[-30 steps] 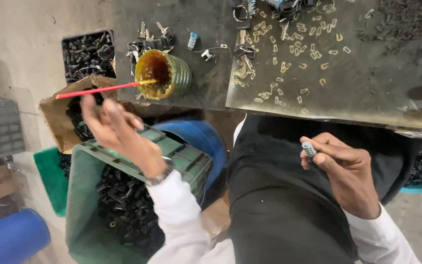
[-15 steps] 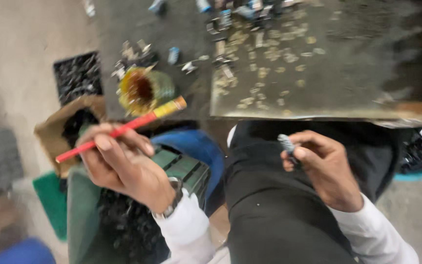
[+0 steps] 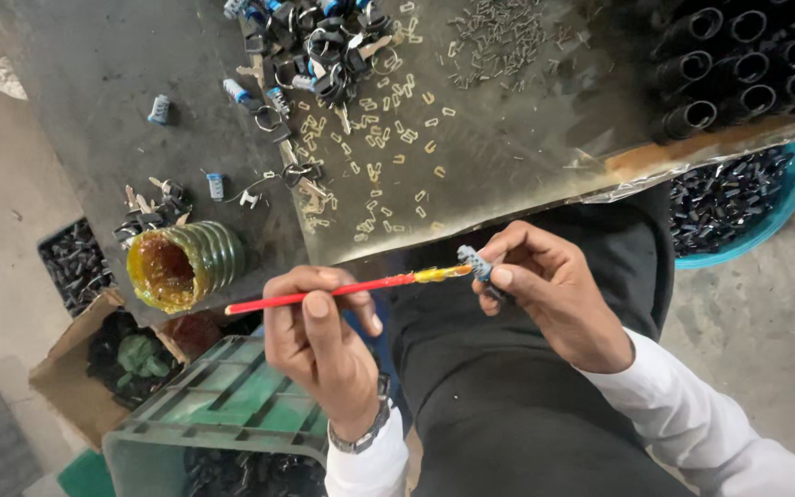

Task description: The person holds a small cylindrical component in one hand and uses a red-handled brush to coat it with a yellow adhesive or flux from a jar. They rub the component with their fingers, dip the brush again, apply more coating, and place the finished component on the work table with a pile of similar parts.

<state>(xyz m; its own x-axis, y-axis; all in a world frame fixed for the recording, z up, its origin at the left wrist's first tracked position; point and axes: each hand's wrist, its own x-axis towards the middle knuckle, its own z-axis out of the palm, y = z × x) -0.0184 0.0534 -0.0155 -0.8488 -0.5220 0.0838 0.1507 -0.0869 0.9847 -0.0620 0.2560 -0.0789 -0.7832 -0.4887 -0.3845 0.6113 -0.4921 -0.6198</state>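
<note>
A: What does the left hand hold?
B: Its grip is closed on a red brush, low centre of the frame, the yellow-coated tip touching a small grey-blue part.
A: And the right hand?
B: It pinches that part between thumb and fingers, just below the desk edge.
A: Anything nearby?
B: A green jar of amber paste lies at the left, above a green crate.

PLACE: small-parts assembly workshop | SIGNS: bare concrete floor strewn with clips | metal sheet covered in tiny fittings | black tubes stacked | crates of black parts
</note>
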